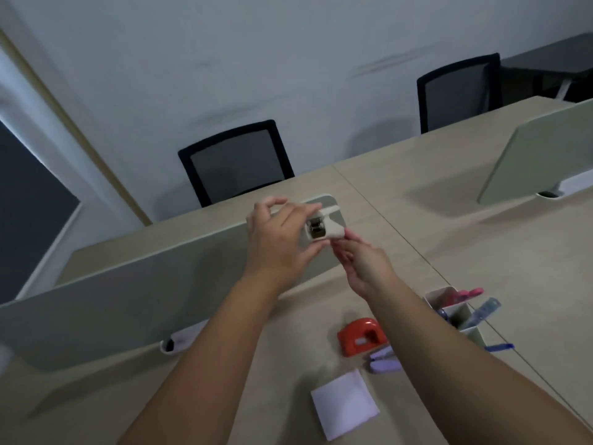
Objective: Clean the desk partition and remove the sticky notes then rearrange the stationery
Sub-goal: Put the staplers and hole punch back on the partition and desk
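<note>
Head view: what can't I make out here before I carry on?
- White gadget held up in both hands: type unclear; left hand covers its near side.
- Purple item beside the red punch: right forearm hides part.
- Organizer contents: small, blurred, partly behind that forearm.
- Partition far face: turned away; any sticky notes there unseen.
- Clamp under partition: shadowed.

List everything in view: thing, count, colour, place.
Small white tape dispenser: one, held up over the partition end.
Grey-green desk partition panels: two, near left and far right.
Red hole punch: one, desk.
Lilac stapler: one, beside punch.
White paper pad: one, near edge.
White pen organiser: one, right.
Black mesh chairs: two, opposite side.
Left hand: grip on dispenser.
Right hand: fingertips at dispenser.
</note>
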Available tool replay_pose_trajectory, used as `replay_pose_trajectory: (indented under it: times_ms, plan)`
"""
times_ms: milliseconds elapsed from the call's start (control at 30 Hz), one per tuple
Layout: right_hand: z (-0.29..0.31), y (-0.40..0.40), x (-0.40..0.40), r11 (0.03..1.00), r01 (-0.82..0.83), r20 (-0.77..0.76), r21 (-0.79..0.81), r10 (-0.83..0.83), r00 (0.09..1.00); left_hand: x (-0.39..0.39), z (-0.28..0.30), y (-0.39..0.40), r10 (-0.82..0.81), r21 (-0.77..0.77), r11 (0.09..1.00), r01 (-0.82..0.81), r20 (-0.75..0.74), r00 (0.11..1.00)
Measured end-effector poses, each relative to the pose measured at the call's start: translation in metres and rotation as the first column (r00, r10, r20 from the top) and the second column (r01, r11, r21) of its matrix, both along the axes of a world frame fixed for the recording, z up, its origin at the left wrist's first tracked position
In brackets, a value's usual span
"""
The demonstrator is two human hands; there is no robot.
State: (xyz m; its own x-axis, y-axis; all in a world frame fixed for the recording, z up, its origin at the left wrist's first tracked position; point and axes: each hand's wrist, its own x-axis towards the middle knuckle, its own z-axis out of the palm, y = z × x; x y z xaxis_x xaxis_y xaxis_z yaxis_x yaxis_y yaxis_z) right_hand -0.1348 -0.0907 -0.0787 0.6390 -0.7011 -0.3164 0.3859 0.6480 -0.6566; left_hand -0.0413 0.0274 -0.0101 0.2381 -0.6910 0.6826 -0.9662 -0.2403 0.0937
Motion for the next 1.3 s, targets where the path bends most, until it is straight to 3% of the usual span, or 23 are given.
replay_pose_trajectory:
  times_ms: [133, 333, 700, 900, 1033, 1100, 1133, 1200, 1300]
  plan:
    - [0.018, -0.005, 0.039, 0.999, -0.023, 0.017, 0.023, 0.023, 1.0, 0.027, 0.024, -0.019, 0.106, 0.046, 0.993, -0.107, 0.03, 0.994]
    - [0.014, -0.017, 0.058, 0.996, 0.027, 0.002, 0.085, -0.027, 1.0, 0.047, 0.042, -0.054, 0.164, 0.174, 0.972, -0.155, -0.04, 0.986]
    - [-0.01, -0.016, 0.053, 0.99, 0.0, -0.07, 0.138, 0.01, 0.998, 0.062, 0.032, -0.086, 0.318, 0.395, 0.9, -0.182, -0.31, 0.896]
    - [-0.011, -0.015, 0.04, 0.996, -0.026, -0.104, 0.091, 0.036, 0.994, 0.062, 0.007, -0.076, 0.331, 0.308, 0.924, -0.226, -0.351, 0.876]
    - [-0.038, -0.018, 0.009, 0.999, -0.051, -0.241, -0.006, 0.048, 0.969, 0.017, -0.036, -0.045, 0.136, -0.146, 0.961, -0.234, -0.488, 0.862]
    - [-0.065, -0.014, -0.023, 0.977, -0.075, -0.467, -0.198, -0.026, 0.884, -0.011, -0.074, -0.03, 0.058, -0.168, 0.971, -0.172, -0.533, 0.844]
    - [-0.08, -0.011, -0.043, 0.933, -0.144, -0.604, -0.331, -0.092, 0.792, -0.023, -0.094, -0.024, 0.045, -0.11, 0.986, -0.124, -0.547, 0.836]
    - [-0.109, 0.0, -0.08, 0.827, -0.325, -0.779, -0.458, -0.197, 0.595, -0.048, -0.134, -0.014, 0.056, 0.081, 0.997, -0.013, -0.555, 0.83]
    - [-0.146, 0.017, -0.121, 0.736, -0.46, -0.838, -0.497, -0.27, 0.474, -0.081, -0.185, -0.001, 0.111, 0.405, 0.905, 0.128, -0.516, 0.85]
